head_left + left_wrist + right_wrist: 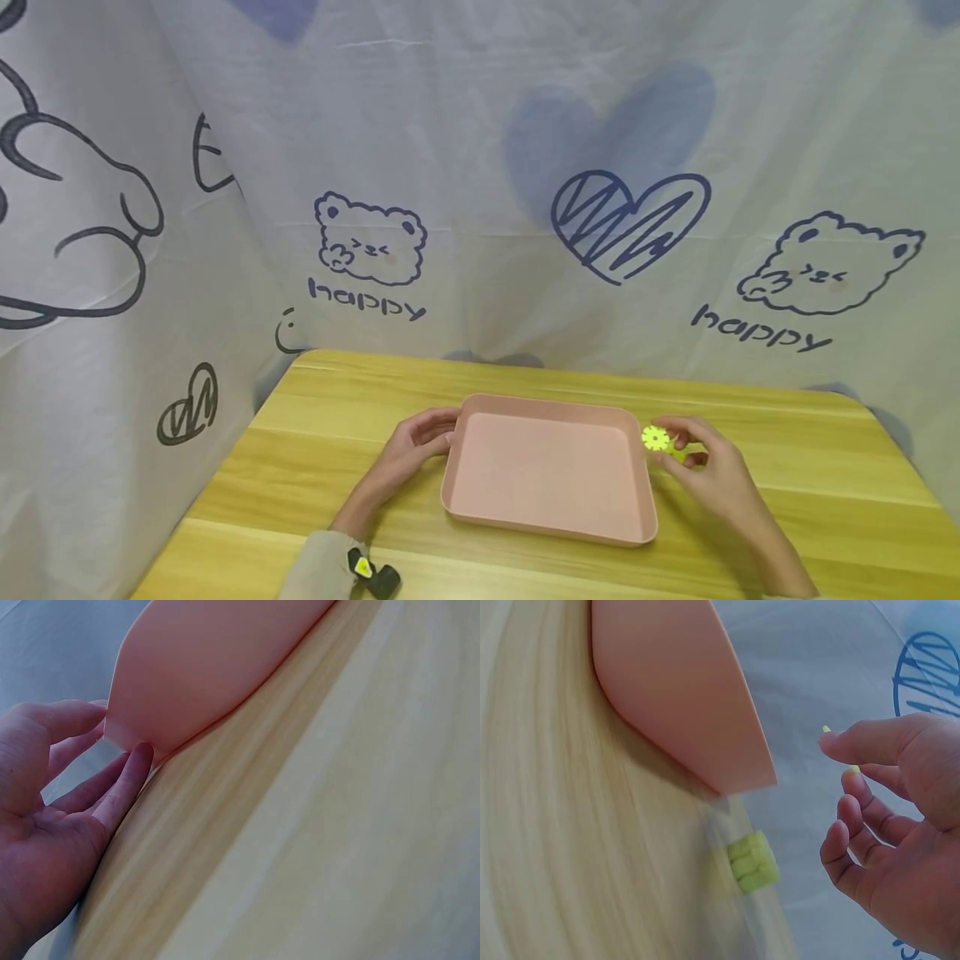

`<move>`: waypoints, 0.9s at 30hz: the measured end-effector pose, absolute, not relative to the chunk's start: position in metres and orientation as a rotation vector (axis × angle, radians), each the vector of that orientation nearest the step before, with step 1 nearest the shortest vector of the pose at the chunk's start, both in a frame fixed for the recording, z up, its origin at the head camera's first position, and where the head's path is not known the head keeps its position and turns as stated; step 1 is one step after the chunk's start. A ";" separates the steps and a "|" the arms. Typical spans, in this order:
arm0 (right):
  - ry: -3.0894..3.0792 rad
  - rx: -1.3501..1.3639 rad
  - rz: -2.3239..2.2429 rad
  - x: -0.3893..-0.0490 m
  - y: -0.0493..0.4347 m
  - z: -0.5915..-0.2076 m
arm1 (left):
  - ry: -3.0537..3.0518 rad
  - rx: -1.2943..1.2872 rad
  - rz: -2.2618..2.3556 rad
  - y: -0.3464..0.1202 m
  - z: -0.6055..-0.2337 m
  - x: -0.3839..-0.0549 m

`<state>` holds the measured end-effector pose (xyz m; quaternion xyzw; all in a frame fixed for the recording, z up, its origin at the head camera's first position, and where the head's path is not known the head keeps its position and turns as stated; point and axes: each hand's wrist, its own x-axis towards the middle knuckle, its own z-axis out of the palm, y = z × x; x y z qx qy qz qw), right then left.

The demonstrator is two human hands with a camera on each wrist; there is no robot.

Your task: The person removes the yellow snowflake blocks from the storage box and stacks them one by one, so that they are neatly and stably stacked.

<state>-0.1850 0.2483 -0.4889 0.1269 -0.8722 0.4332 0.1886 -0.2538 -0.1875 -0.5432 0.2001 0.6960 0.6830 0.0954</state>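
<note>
A shallow pink tray [547, 467] with rounded corners sits on the table. At its left side my left hand [416, 446] holds the wall; in the left wrist view the thumb [71, 720] meets the rim and the other fingers touch the outer side low down. Just off the tray's right rim, my right hand [708, 467] pinches a yellow-green notched plastic disc [655, 438] with a hole in its middle. A block of similar colour [753, 862], seemingly several stacked discs, stands on the table beyond the tray's right side, partly hidden by that hand in the head view.
The wood-grain table [360, 383] has a rounded back edge. Behind and to the left hangs a pale cloth [465, 292] printed with bears, hearts and the word happy. A black strapped device [375, 575] is worn on the left wrist.
</note>
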 end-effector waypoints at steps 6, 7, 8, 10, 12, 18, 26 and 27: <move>-2.463 0.309 1.235 -0.186 0.259 -0.492 | 2.061 0.598 2.024 -0.187 -0.543 -0.254; -2.470 0.297 1.238 -0.186 0.261 -0.492 | 2.061 0.597 2.025 -0.187 -0.542 -0.254; -2.479 0.286 1.236 -0.186 0.263 -0.493 | 2.058 0.597 2.028 -0.187 -0.542 -0.254; -2.488 0.271 1.240 -0.187 0.266 -0.495 | 2.057 0.590 2.030 -0.186 -0.542 -0.254; -2.495 0.257 1.242 -0.187 0.269 -0.496 | 2.054 0.587 2.033 -0.186 -0.542 -0.254; -2.529 0.221 1.231 -0.189 0.276 -0.502 | 2.045 0.587 2.043 -0.186 -0.543 -0.253; -2.610 0.159 1.276 -0.192 0.285 -0.512 | 2.034 0.596 2.049 -0.186 -0.542 -0.253; -2.619 0.151 1.281 -0.192 0.286 -0.513 | 2.034 0.596 2.048 -0.186 -0.542 -0.253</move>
